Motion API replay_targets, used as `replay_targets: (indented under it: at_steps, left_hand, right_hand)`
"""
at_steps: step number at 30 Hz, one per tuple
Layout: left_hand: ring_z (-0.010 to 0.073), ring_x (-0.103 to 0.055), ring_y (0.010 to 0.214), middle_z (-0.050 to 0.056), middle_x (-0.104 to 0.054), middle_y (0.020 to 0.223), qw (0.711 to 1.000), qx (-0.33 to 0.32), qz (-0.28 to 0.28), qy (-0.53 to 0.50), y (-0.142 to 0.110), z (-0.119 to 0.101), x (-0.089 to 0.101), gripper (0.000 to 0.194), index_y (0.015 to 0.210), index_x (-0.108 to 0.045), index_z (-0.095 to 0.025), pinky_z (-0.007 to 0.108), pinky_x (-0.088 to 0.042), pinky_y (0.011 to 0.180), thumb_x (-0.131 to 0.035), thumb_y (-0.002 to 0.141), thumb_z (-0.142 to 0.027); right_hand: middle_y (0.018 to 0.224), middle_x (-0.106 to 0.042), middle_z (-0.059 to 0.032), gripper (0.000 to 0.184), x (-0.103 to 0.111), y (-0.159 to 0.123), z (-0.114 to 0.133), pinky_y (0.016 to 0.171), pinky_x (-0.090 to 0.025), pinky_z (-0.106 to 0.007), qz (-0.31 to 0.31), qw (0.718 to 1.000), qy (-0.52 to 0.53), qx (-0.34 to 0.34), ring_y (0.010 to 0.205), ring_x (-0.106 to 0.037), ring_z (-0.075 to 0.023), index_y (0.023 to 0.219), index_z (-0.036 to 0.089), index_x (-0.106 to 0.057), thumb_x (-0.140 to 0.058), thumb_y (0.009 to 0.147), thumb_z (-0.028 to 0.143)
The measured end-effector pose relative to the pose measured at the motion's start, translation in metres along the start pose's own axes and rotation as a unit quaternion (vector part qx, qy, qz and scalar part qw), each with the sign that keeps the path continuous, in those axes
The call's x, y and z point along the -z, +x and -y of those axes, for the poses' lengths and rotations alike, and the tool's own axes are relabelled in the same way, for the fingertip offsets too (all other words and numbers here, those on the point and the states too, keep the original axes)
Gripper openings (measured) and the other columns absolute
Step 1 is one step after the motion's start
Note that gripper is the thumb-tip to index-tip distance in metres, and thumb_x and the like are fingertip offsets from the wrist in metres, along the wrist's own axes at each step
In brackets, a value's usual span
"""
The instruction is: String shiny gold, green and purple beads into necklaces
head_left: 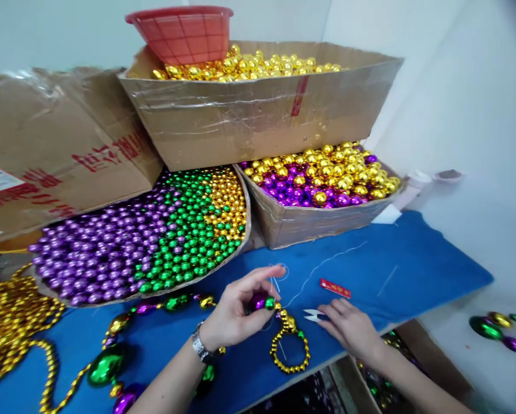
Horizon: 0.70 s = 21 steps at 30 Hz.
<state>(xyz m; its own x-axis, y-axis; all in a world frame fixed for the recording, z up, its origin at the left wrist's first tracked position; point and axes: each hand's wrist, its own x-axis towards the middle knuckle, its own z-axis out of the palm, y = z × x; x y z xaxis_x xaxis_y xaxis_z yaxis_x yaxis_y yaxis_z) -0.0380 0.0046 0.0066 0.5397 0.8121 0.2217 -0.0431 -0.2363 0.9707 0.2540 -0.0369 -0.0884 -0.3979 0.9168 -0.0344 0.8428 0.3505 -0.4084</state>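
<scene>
My left hand [243,307], with a watch [201,344] on its wrist, is closed around a purple bead [258,300] and a small green bead [269,303]. From them hangs a strand ending in a loop of small gold beads [275,353] over the blue table. Thin white thread [276,284] shows by the raised index finger. My right hand [350,329] rests low over the table, its fingers on a pair of thread snips [313,315]. The pale blades stick out towards the gold loop; the fingers cover the handles.
Beyond my hands lie a red packet [335,288] and a loose thread [327,260]. Boxes of purple and green beads [111,247] and gold beads [339,164] stand behind, under a large carton [258,121] with a red basket [184,34]. A bead garland [109,363] lies left.
</scene>
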Motion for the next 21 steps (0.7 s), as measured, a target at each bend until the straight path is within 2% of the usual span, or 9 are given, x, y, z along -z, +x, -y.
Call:
replay_targets:
  at_steps: [2, 5, 8, 11, 15, 18, 21]
  left_hand:
    - [0.0157, -0.055, 0.087, 0.013, -0.050, 0.127, 1.000, -0.008, -0.021, -0.020, 0.002, 0.001, -0.001, 0.061, 0.131, -0.044, -0.023, 0.032, -0.050, 0.078, -0.058, 0.074, -0.006]
    - [0.0179, -0.054, 0.094, 0.012, -0.054, 0.122, 0.998, -0.001, -0.037, -0.048, 0.003, 0.004, -0.002, 0.061, 0.132, -0.043, -0.023, 0.034, -0.048, 0.084, -0.060, 0.076, -0.007]
    - [0.0239, -0.050, 0.110, 0.010, -0.060, 0.107, 0.995, 0.007, -0.056, -0.085, 0.002, 0.007, -0.002, 0.061, 0.132, -0.043, -0.021, 0.038, -0.045, 0.091, -0.062, 0.076, -0.008]
    - [0.0267, -0.045, 0.118, 0.008, -0.062, 0.099, 0.989, 0.011, -0.075, -0.124, 0.003, 0.009, -0.004, 0.061, 0.130, -0.045, -0.022, 0.041, -0.043, 0.095, -0.064, 0.074, -0.007]
    - [0.0265, -0.046, 0.117, 0.005, -0.064, 0.086, 0.982, 0.014, -0.089, -0.168, 0.004, 0.011, -0.009, 0.062, 0.128, -0.049, -0.022, 0.046, -0.041, 0.097, -0.068, 0.070, -0.008]
    - [0.0213, -0.056, 0.100, 0.007, -0.064, 0.100, 0.979, 0.029, -0.082, -0.186, 0.005, 0.014, -0.013, 0.064, 0.126, -0.050, -0.022, 0.044, -0.043, 0.095, -0.070, 0.068, -0.008]
    - [0.0157, -0.058, 0.087, 0.010, -0.061, 0.114, 0.977, 0.045, -0.072, -0.197, 0.005, 0.015, -0.014, 0.064, 0.126, -0.050, -0.024, 0.037, -0.048, 0.086, -0.070, 0.067, -0.008]
  right_hand:
    - [0.101, -0.061, -0.0073, 0.029, -0.002, 0.000, -0.008, 0.082, -0.047, -0.036, -0.010, 1.000, -0.011, -0.011, 0.097, -0.055, -0.0238, 0.113, 0.027, -0.058, -0.046, 0.090, 0.039]
    - [0.109, -0.057, -0.0096, 0.034, 0.011, 0.009, -0.025, 0.088, -0.044, -0.038, -0.045, 0.997, -0.037, -0.046, 0.102, -0.052, -0.0232, 0.123, 0.025, -0.051, -0.036, 0.094, 0.035]
    - [0.106, -0.057, -0.0123, 0.036, 0.022, 0.022, -0.040, 0.083, -0.045, -0.041, -0.053, 0.995, -0.052, -0.071, 0.100, -0.051, -0.0263, 0.123, 0.022, -0.052, -0.042, 0.090, 0.036]
    - [0.099, -0.058, -0.0112, 0.032, 0.026, 0.028, -0.041, 0.078, -0.047, -0.038, -0.031, 0.997, -0.028, -0.063, 0.095, -0.054, -0.0256, 0.115, 0.020, -0.056, -0.049, 0.087, 0.034]
    - [0.095, -0.059, -0.0058, 0.023, 0.042, 0.031, -0.009, 0.077, -0.047, -0.029, 0.002, 0.998, 0.062, -0.011, 0.087, -0.057, -0.0173, 0.107, 0.022, -0.053, -0.039, 0.093, 0.035]
    - [0.085, -0.060, -0.0003, 0.023, 0.066, 0.039, 0.028, 0.063, -0.045, -0.024, 0.047, 0.983, 0.177, 0.022, 0.072, -0.058, -0.0133, 0.113, 0.025, -0.044, -0.033, 0.096, 0.037]
    - [0.079, -0.059, 0.0021, 0.020, 0.088, 0.055, 0.061, 0.061, -0.040, -0.024, 0.070, 0.967, 0.232, 0.080, 0.068, -0.055, -0.0129, 0.105, 0.025, -0.047, -0.041, 0.093, 0.039]
